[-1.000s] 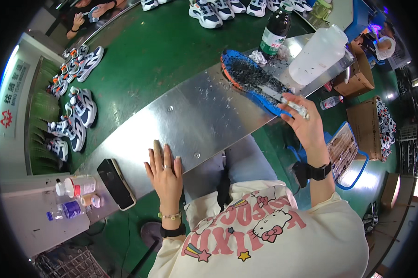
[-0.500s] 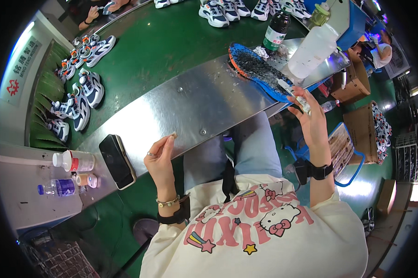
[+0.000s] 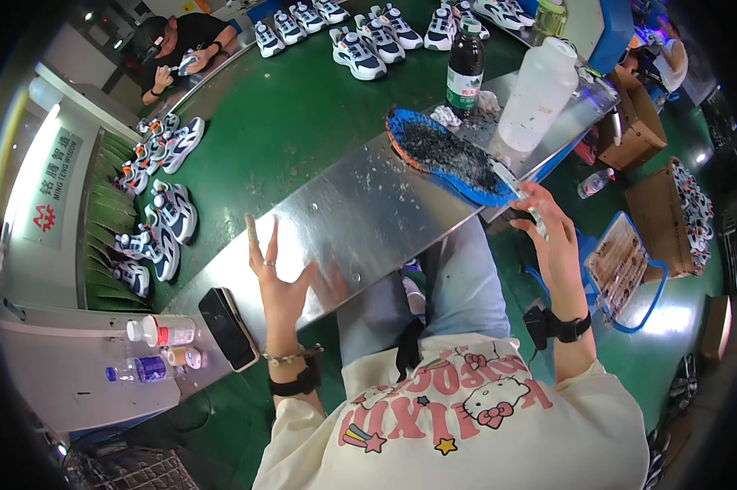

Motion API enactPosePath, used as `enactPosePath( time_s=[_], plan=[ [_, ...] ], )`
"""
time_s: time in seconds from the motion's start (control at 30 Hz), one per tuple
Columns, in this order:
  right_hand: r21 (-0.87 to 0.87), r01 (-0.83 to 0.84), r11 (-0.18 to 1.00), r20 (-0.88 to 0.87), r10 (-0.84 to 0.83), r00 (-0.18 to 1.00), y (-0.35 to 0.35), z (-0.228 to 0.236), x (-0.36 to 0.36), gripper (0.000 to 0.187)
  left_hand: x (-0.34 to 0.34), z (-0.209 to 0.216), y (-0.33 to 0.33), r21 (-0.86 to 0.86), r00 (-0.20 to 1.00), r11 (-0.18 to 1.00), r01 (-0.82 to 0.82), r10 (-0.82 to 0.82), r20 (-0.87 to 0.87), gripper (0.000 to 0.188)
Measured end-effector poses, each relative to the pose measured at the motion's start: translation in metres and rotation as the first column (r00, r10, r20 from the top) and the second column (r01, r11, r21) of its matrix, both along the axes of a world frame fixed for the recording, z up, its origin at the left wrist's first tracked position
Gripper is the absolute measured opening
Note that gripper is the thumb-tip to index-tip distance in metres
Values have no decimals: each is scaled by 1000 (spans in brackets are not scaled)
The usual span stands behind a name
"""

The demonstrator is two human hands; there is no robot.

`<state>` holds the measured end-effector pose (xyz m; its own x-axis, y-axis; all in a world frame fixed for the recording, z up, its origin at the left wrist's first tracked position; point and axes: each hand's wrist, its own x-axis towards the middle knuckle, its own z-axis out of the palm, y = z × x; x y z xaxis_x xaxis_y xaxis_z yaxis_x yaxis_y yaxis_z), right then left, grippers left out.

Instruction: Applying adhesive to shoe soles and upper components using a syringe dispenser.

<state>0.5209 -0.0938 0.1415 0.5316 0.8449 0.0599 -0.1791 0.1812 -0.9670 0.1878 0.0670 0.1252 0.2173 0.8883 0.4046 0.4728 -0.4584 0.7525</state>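
My left hand (image 3: 282, 286) is raised over the metal bench strip (image 3: 336, 220), fingers spread and nothing in them; a ring sits on one finger. In my right hand (image 3: 550, 229) is a slim white tool (image 3: 505, 175), its kind not clear, held in bent fingers. The tool's far end reaches the near end of a blue sole-shaped piece (image 3: 450, 157) with an orange edge. Dark crumbs cover the top of that piece. Just beyond it stand a dark drink bottle (image 3: 465, 77) with a green label and a whitish plastic bottle (image 3: 538, 94), with crumpled white tissue (image 3: 445, 116) beside them.
Several white and navy sneakers (image 3: 357, 55) line the far side and left of the green table (image 3: 278, 122). A phone (image 3: 228, 327) and small bottles (image 3: 162, 331) lie at the left. Across the table is another person (image 3: 176, 53). Boxes (image 3: 634, 122) stand at the right.
My left hand has opened from a pinch and spread its fingers, moving slightly left. My right hand keeps the white tool near the blue piece. The whole view has shifted, showing more of the other person.
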Motion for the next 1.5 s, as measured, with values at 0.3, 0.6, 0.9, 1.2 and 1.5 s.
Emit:
enactPosePath(
  time_s=[0.3, 0.6, 0.9, 1.2, 1.5],
  plan=[
    [29, -42, 999, 50, 41, 998, 23, -21, 33, 29, 33, -19, 136, -171, 995, 985, -34, 18, -93, 15],
    [5, -73, 997, 64, 72, 995, 31, -24, 37, 27, 74, -31, 183, -221, 985, 975, -13, -25, -169, 49],
    [-27, -43, 999, 139, 46, 989, 42, -23, 28, 22, 48, -34, 224, 320, 843, 930, 180, 22, -538, 51],
    [-51, -175, 983, 80, 178, 981, 64, -13, 50, 20, 152, -57, 287, -267, 927, 902, 339, -369, -72, 80],
    [-233, -206, 950, 67, 227, 971, 45, 4, 66, 66, 335, -100, 380, -670, 537, 400, 625, 403, 741, 38]
  ],
)
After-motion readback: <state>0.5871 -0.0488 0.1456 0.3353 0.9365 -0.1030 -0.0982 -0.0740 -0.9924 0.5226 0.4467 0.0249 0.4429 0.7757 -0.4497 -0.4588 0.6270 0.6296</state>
